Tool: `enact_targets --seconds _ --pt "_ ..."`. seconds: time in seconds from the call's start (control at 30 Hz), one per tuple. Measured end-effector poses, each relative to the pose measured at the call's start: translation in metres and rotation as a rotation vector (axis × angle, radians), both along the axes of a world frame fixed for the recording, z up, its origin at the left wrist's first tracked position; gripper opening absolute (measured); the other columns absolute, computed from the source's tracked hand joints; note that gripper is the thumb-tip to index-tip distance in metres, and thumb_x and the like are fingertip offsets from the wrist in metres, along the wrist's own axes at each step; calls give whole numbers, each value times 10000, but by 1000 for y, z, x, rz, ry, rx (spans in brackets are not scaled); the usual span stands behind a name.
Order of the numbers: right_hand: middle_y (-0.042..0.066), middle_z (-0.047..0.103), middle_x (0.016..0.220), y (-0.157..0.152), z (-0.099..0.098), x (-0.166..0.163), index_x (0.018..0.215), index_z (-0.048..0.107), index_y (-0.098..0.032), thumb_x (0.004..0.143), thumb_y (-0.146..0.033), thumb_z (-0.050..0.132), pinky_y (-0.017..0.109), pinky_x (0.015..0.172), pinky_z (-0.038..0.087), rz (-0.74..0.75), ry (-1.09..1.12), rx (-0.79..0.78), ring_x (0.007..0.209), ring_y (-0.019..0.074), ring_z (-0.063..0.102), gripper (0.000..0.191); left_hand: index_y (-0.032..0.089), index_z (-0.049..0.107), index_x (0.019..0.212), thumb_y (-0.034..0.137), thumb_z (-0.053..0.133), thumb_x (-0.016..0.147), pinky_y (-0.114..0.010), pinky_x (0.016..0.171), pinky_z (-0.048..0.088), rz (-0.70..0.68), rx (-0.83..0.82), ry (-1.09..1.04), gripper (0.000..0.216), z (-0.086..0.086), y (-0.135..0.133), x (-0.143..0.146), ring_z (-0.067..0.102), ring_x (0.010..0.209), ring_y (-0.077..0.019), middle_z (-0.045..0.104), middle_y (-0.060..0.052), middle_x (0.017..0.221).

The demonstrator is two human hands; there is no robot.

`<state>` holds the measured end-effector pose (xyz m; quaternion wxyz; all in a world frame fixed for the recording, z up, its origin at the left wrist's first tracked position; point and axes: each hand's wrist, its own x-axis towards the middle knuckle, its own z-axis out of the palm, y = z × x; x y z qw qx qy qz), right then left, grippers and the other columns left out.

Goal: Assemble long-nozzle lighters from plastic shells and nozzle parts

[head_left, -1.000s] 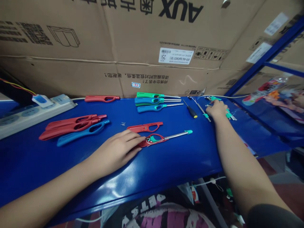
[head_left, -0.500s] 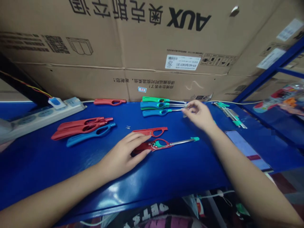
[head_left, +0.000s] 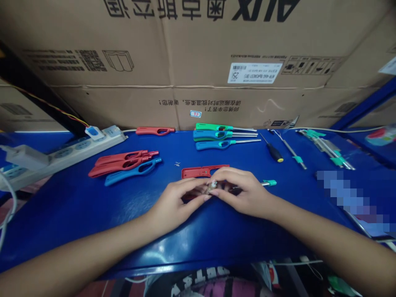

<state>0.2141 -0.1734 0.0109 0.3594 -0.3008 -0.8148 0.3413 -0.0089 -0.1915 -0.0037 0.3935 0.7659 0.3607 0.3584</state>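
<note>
Head view, one entry. Blue worktop (head_left: 93, 206): both hands meet at its middle. The left hand (head_left: 176, 202) lies over the body of the open red lighter (head_left: 191, 194), as it did a second ago, with the fingers now curled in. Whether its grip clasps the body or only presses on it cannot be told. The right hand (head_left: 244, 194) was at the far-right bundle of tubes (head_left: 324, 144) a second ago and by the stacked lighters half a second ago. It is now at the centre, its grip pinched on a small pale part (head_left: 213, 186) that touches the left fingertips. The lighter's teal tip (head_left: 269, 182) shows just past the right hand. A loose red shell (head_left: 204, 171) sits just behind the hands, in the same place as before. To the rear is a stack of one green and two blue lighters (head_left: 222, 134), and to its right a black screwdriver (head_left: 272, 152), uncovered again now that the right hand has left. Beside that lies a single tube with a teal collar (head_left: 292, 154). On the left are two red shells (head_left: 123, 161) and a blue shell (head_left: 133, 172) lying together, one red shell (head_left: 154, 131) against the cardboard box (head_left: 198, 62), and a power strip (head_left: 71, 150). A tiny metal piece (head_left: 177, 163) lies between the left group and the centre.
</note>
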Motion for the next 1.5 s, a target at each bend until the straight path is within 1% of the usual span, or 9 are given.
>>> enact_targets --seconds 0.1,0.2,0.4,0.6,0.73,0.83,0.97,1.1,1.5 --pt "66 661 1001 3 0 2 1112 670 -216 960 -260 618 274 580 517 18 -49 153 675 119 580 166 192 730 1147 230 607 977 -326 895 568 -39 76 50 213 3 0 -1 705 979 -187 745 -79 1098" --pt "49 637 972 6 1 6 1210 643 -236 960 -256 619 264 568 486 -4 -59 150 646 113 530 252 193 716 1152 233 562 1001 -326 922 534 -49 68 58 220 5 1 -4 675 1006 -183 722 -76 1107" --pt "64 625 1069 10 7 16 1098 655 -237 917 -226 647 314 790 515 27 -265 133 925 176 615 182 159 692 1031 382 522 1007 -261 690 501 40 -202 -61 282 6 7 -9 587 734 -145 646 -32 837" --pt "67 636 1125 10 -1 15 993 669 -224 953 -235 612 335 807 509 128 -495 214 989 196 630 71 146 694 1043 489 575 954 -251 625 443 85 -380 -151 373 3 11 -9 495 631 -127 538 19 673" --pt "52 639 1037 11 -4 15 938 654 -208 960 -231 617 289 773 505 82 -323 73 896 153 623 48 134 711 1076 460 582 958 -250 625 441 69 -372 -115 370 5 10 -10 499 618 -121 542 25 655" --pt "10 629 832 13 -3 15 910 656 -196 958 -264 628 249 617 452 39 -254 -51 650 103 539 88 130 724 1102 432 605 948 -246 608 452 69 -373 -92 359 7 10 -11 516 600 -118 582 16 653" --pt "-64 517 585 16 -4 16 893 627 -192 946 -330 642 207 474 378 26 -194 -372 495 78 470 148 126 732 1100 397 624 940 -235 580 468 70 -393 -84 333 9 11 -13 549 583 -115 638 -3 671" --pt "-69 534 600 20 -8 17 982 616 -180 915 -395 679 178 406 421 64 -39 -640 461 70 497 234 127 745 1032 395 614 949 -220 539 454 45 -398 -59 310 9 13 -15 549 559 -111 636 -2 645" --pt "3 627 762 23 -13 17 946 672 -146 883 -460 707 181 373 425 59 38 -654 470 56 516 322 117 763 1056 310 576 970 -185 518 432 -7 -338 -11 282 10 14 -14 536 565 -89 630 0 669"
